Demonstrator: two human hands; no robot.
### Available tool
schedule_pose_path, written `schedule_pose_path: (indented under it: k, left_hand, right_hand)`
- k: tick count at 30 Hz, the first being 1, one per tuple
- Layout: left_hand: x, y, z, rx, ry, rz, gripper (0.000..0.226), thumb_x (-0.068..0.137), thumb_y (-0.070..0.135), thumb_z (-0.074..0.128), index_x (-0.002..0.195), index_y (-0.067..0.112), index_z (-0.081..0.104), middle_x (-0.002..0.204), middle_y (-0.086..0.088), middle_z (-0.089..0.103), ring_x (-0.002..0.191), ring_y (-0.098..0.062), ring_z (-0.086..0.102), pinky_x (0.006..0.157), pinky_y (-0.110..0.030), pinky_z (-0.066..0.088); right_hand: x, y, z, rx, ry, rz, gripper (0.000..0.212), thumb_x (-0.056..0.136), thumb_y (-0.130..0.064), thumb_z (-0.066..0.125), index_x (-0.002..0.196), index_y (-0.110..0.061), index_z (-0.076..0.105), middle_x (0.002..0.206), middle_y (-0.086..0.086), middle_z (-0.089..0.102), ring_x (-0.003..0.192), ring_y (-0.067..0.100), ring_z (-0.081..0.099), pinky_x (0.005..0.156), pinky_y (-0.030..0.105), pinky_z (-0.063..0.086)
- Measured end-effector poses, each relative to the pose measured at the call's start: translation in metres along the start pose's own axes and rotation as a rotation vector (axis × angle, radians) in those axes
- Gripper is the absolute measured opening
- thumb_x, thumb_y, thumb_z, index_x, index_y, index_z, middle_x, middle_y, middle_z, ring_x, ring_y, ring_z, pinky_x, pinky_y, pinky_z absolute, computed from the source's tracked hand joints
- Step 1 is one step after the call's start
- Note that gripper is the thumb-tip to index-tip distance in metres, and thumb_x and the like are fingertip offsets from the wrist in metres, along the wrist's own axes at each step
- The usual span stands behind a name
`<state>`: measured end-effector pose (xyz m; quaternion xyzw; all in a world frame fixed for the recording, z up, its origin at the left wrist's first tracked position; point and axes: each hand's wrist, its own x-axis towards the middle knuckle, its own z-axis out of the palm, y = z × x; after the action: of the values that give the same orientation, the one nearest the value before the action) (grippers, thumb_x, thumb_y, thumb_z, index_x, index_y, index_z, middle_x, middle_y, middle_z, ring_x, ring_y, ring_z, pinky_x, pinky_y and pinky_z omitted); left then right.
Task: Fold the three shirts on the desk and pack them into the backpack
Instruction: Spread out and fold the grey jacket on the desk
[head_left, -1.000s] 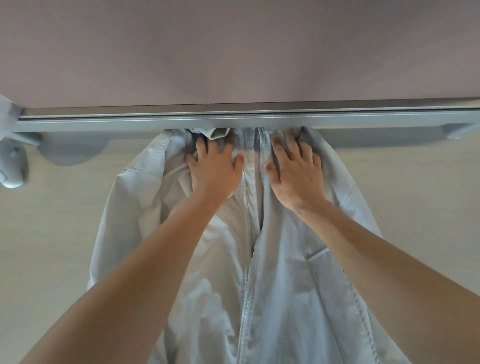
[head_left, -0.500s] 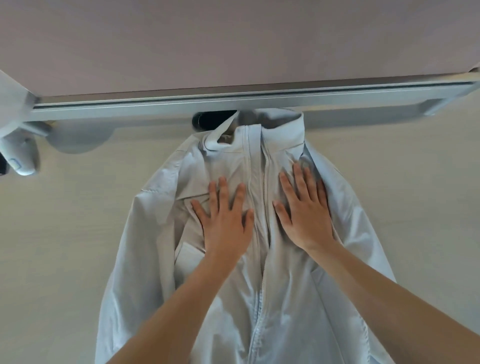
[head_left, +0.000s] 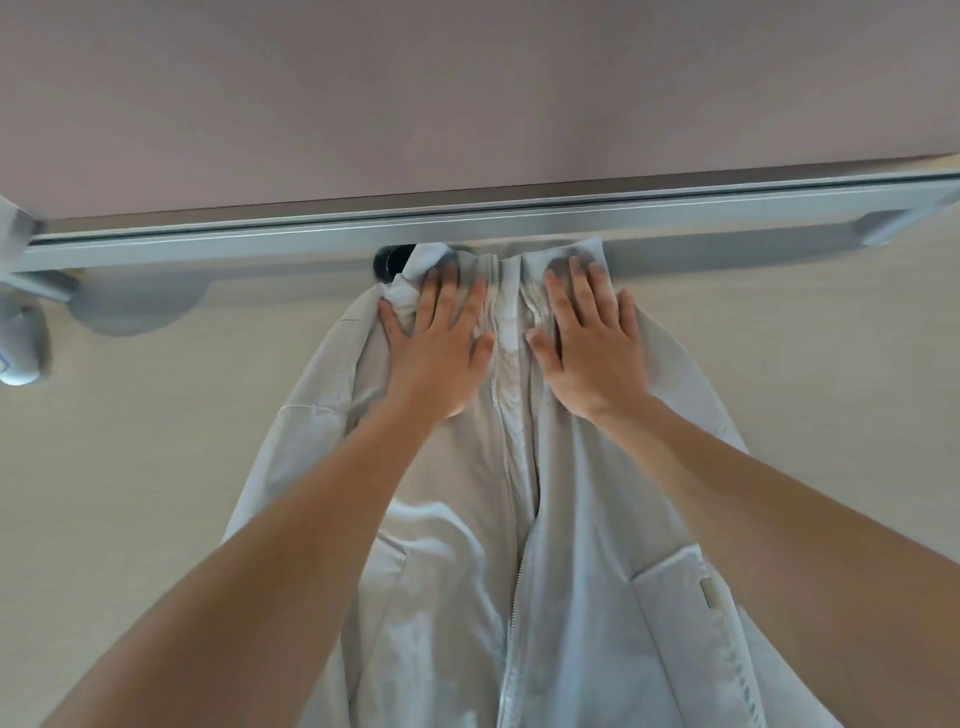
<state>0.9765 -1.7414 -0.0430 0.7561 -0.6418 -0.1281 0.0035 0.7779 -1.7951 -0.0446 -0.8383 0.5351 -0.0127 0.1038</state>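
A pale grey zip-front shirt (head_left: 467, 571) lies front up on the light desk (head_left: 130, 493), collar at the far edge, zip partly open down the middle. My left hand (head_left: 441, 348) rests flat with fingers spread on the chest left of the zip, fingertips at the collar. My right hand (head_left: 592, 348) lies flat the same way right of the zip. Neither hand grips the cloth. A chest pocket with a small tag (head_left: 706, 592) shows at the lower right. No backpack and no other shirts are in view.
A silver rail (head_left: 519, 228) runs along the desk's far edge below a mauve wall. A dark round grommet (head_left: 387, 262) sits by the collar. A white device (head_left: 18, 353) sits at the far left.
Both hands slid from mid-chest up toward the collar, pushing the shirt up against the rail; the zip has parted a little more.
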Motion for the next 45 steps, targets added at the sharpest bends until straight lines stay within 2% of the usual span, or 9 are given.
schedule_pose_path:
  k: [4,7,10,16,22,35,38,42,45]
  left_hand:
    - [-0.008,0.008,0.000,0.001,0.051,-0.026,0.069,0.105,0.047,0.031,0.166,0.033,0.000,0.174,-0.001,-0.006,0.160,-0.021,-0.009,0.120,-0.073,0.003]
    - [-0.027,0.020,0.000,-0.047,0.089,-0.015,0.065,0.105,0.041,0.039,0.165,0.032,0.014,0.174,-0.005,0.009,0.161,-0.027,0.000,0.121,-0.072,0.007]
    - [-0.049,0.026,0.004,-0.038,0.081,0.028,0.061,0.105,0.036,0.033,0.164,0.033,0.018,0.174,-0.006,0.010,0.160,-0.029,0.003,0.122,-0.070,0.011]
    - [-0.069,0.018,0.010,-0.005,0.052,0.007,0.058,0.105,0.040,0.026,0.162,0.032,0.028,0.174,-0.004,0.011,0.161,-0.028,0.003,0.122,-0.070,0.009]
    - [-0.077,0.015,0.009,0.012,0.020,0.007,0.059,0.105,0.043,0.024,0.164,0.034,0.020,0.174,-0.003,0.006,0.161,-0.026,-0.002,0.122,-0.070,0.005]
    - [-0.056,0.013,-0.011,-0.002,0.013,0.122,0.062,0.101,0.032,0.038,0.162,0.029,0.028,0.174,-0.005,0.011,0.161,-0.029,0.002,0.123,-0.068,0.006]
    - [-0.071,-0.004,-0.021,-0.057,0.072,0.034,0.062,0.100,0.027,0.044,0.161,0.023,0.033,0.172,-0.010,0.017,0.160,-0.030,0.008,0.125,-0.064,0.009]
    - [-0.097,-0.018,-0.025,-0.116,0.065,-0.016,0.057,0.103,0.026,0.044,0.159,0.019,0.037,0.170,-0.014,0.023,0.160,-0.029,0.011,0.126,-0.057,0.010]
    - [-0.115,-0.012,-0.025,-0.168,0.055,-0.009,0.055,0.103,0.029,0.038,0.157,0.018,0.039,0.168,-0.013,0.026,0.159,-0.027,0.013,0.127,-0.057,0.011]
  right_hand:
    - [0.000,-0.004,-0.003,0.010,0.058,0.006,0.078,0.104,-0.064,0.033,0.167,-0.023,0.014,0.176,0.007,0.003,0.162,0.025,-0.006,0.130,0.051,0.005]
    - [-0.014,-0.011,-0.010,0.084,0.193,-0.033,0.066,0.101,-0.054,0.052,0.155,-0.018,0.044,0.169,0.014,0.027,0.159,0.033,0.018,0.129,0.051,0.015]
    - [-0.034,-0.020,-0.012,0.114,0.281,-0.128,0.049,0.102,-0.040,0.056,0.147,-0.020,0.056,0.158,0.016,0.045,0.150,0.038,0.037,0.126,0.052,0.024]
    - [-0.048,-0.023,-0.013,-0.007,0.120,-0.132,0.049,0.104,-0.039,0.047,0.146,-0.019,0.058,0.161,0.017,0.041,0.151,0.038,0.036,0.124,0.055,0.026]
    - [-0.039,-0.036,-0.019,-0.041,0.109,-0.025,0.051,0.093,-0.033,0.057,0.135,-0.005,0.061,0.146,0.014,0.054,0.127,0.038,0.055,0.107,0.050,0.041]
    - [-0.046,-0.061,-0.043,0.327,0.161,0.076,0.055,0.100,-0.033,0.057,0.149,-0.008,0.053,0.161,0.011,0.043,0.137,0.034,0.046,0.117,0.041,0.033]
    - [-0.038,-0.080,-0.045,0.309,0.076,0.072,0.054,0.100,-0.035,0.055,0.147,-0.008,0.053,0.165,0.011,0.037,0.136,0.037,0.044,0.116,0.043,0.035]
    - [-0.031,-0.092,-0.027,0.305,-0.141,0.082,0.061,0.104,-0.040,0.052,0.160,-0.021,0.037,0.174,0.010,0.011,0.153,0.038,0.024,0.124,0.044,0.020]
    - [-0.042,-0.081,-0.025,0.449,-0.146,0.052,0.058,0.107,-0.033,0.051,0.162,-0.030,0.035,0.175,0.008,0.011,0.159,0.032,0.017,0.126,0.045,0.021]
